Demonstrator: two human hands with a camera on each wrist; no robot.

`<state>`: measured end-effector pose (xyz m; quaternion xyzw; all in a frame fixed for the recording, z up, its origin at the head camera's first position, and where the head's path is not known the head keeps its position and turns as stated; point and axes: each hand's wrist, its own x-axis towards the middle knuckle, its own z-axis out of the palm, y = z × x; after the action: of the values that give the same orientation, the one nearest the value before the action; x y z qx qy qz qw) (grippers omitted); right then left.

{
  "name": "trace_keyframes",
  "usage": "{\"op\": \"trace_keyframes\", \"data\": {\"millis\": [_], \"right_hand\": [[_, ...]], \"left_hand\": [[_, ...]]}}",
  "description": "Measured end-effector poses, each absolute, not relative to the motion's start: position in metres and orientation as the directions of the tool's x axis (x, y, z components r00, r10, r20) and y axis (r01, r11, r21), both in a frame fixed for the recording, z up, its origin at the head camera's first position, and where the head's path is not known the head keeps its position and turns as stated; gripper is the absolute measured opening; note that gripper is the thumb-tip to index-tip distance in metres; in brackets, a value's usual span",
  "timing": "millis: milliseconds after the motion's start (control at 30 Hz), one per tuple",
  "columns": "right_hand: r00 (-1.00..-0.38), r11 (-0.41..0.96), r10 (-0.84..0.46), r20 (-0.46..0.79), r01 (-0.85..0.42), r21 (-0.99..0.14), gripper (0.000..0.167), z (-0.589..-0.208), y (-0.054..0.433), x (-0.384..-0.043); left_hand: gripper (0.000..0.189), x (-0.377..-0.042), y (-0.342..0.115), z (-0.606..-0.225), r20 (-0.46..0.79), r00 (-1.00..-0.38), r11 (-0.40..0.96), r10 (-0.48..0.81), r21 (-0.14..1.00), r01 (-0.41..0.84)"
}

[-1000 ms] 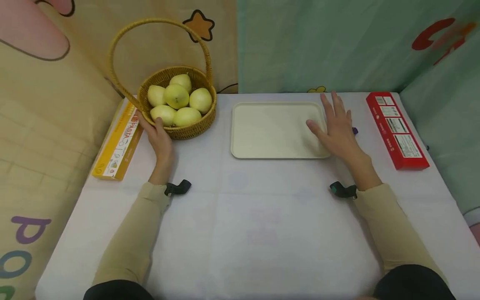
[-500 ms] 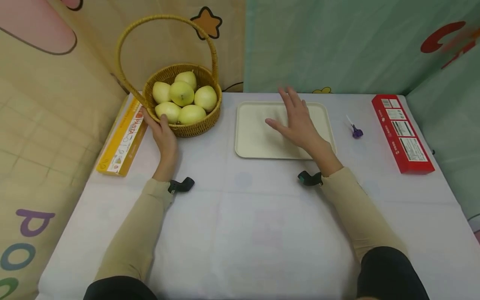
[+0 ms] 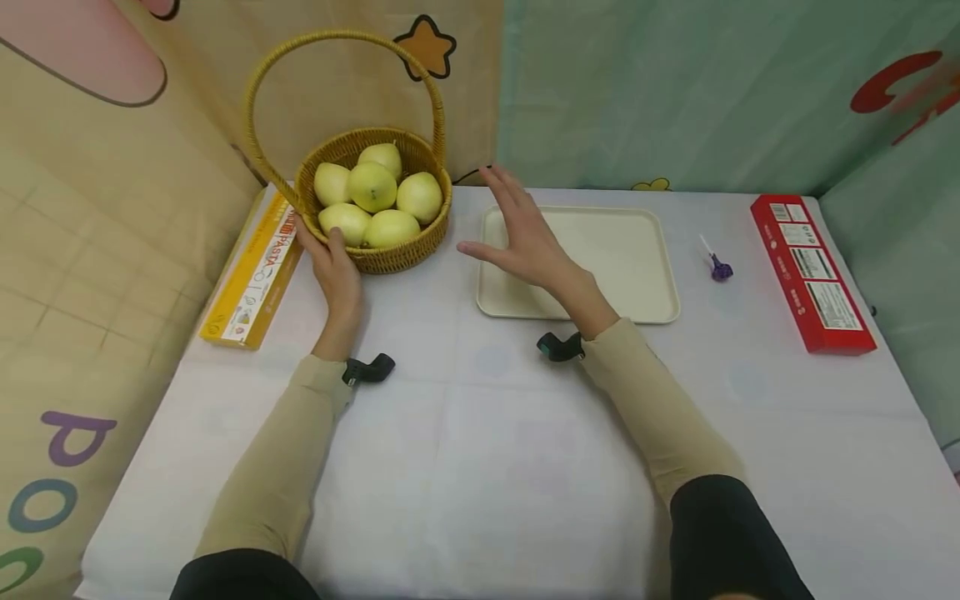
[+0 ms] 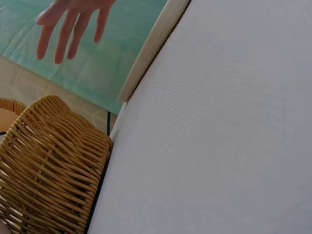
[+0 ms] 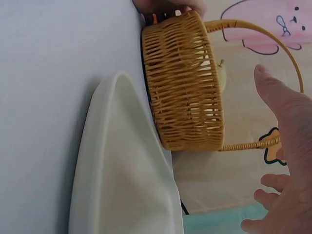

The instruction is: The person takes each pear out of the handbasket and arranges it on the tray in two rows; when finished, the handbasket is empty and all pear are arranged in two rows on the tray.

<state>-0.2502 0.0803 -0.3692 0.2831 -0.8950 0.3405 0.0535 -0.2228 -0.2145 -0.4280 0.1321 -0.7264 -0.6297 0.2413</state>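
A woven basket [image 3: 405, 256] with a tall hoop handle holds several pale green pears [image 3: 372, 186] at the back left. My left hand [image 3: 335, 271] rests against the basket's near left side, thumb near the rim and fingers along the wall; the far fingers are partly hidden. My right hand [image 3: 525, 237] hovers over the left end of a cream tray [image 3: 607, 258], fingers spread, holding nothing. Its thumb points toward the basket. In the right wrist view the right hand [image 5: 292, 161] is apart from the basket's wall [image 5: 183, 83].
A yellow pasta box [image 3: 255, 275] lies left of the basket, right beside the left hand. Right of the tray lies a purple-wrapped lollipop [image 3: 720, 268]. A red box [image 3: 813, 275] lies near the table's right edge. Curtains [image 3: 675, 92] hang behind the table.
My right hand has swept left across the tray toward the basket, uncovering the lollipop. The left hand has stayed at the basket. The head view has shifted slightly.
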Motion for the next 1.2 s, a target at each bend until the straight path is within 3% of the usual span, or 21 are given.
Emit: {"op": "trace_keyframes", "data": {"millis": [400,733,1200], "right_hand": [[-0.803,0.546,-0.521,0.289,-0.574,-0.610,0.108,-0.352,0.013,-0.265],[-0.828,0.533,-0.491,0.269,-0.531,-0.659,0.104,-0.352,-0.041,-0.285],[-0.858,0.504,-0.418,0.299,-0.493,-0.709,0.092,-0.355,-0.068,-0.310]], "left_hand": [[0.074,-0.224,-0.221,-0.427,0.163,-0.848,0.183,-0.505,0.980,0.080],[0.074,-0.224,-0.223,-0.427,0.150,-0.842,0.193,-0.518,0.980,0.056],[0.075,-0.224,-0.216,-0.427,0.176,-0.848,0.219,-0.499,0.973,0.073]]}}
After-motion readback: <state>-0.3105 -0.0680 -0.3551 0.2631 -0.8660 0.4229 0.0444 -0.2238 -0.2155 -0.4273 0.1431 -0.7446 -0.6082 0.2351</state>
